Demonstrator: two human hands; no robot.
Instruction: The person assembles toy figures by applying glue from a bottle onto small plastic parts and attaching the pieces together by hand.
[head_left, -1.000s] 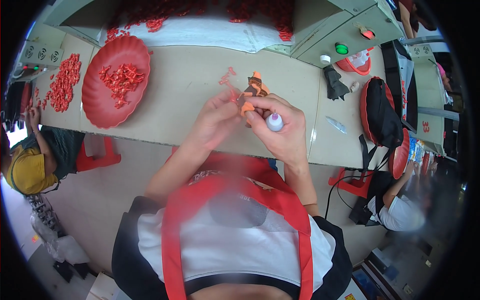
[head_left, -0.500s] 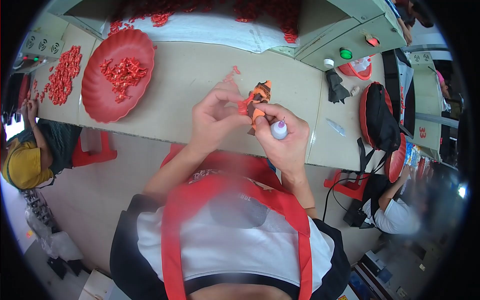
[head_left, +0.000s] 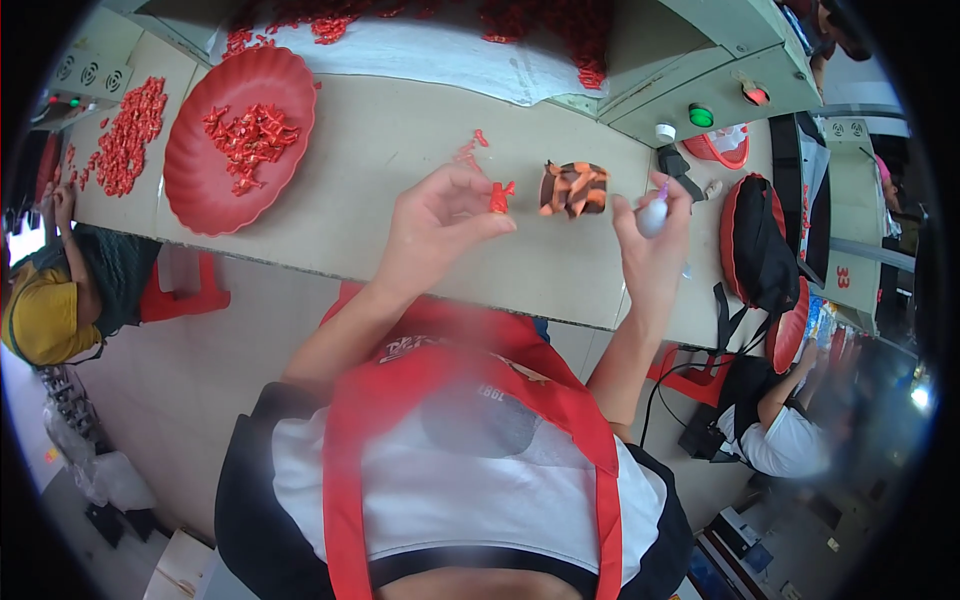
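Over the table [head_left: 380, 120], my left hand [head_left: 440, 220] pinches a small red plastic piece [head_left: 499, 197] between thumb and fingers. My right hand [head_left: 652, 240], further right, is closed around a small white squeeze bottle [head_left: 652, 217] with a thin purple tip pointing up and away. Between the hands is an orange and dark-brown patterned piece [head_left: 574, 189], close to the right fingertips; no finger grips it. Whether it rests on the tabletop or is just above it I cannot tell. A few red pieces [head_left: 470, 150] lie beyond my left hand.
A red scalloped plate [head_left: 190, 190] with several red pieces stands at the left, beside a red pile [head_left: 127, 140]. At the back is a green machine housing [head_left: 740, 80] with buttons. A black bag [head_left: 765, 240] and red basket [head_left: 720, 148] are at the right. People sit on both sides.
The orange and brown piece has left my hands and is now between them. My right hand has moved right with the bottle; the left still holds a red piece.
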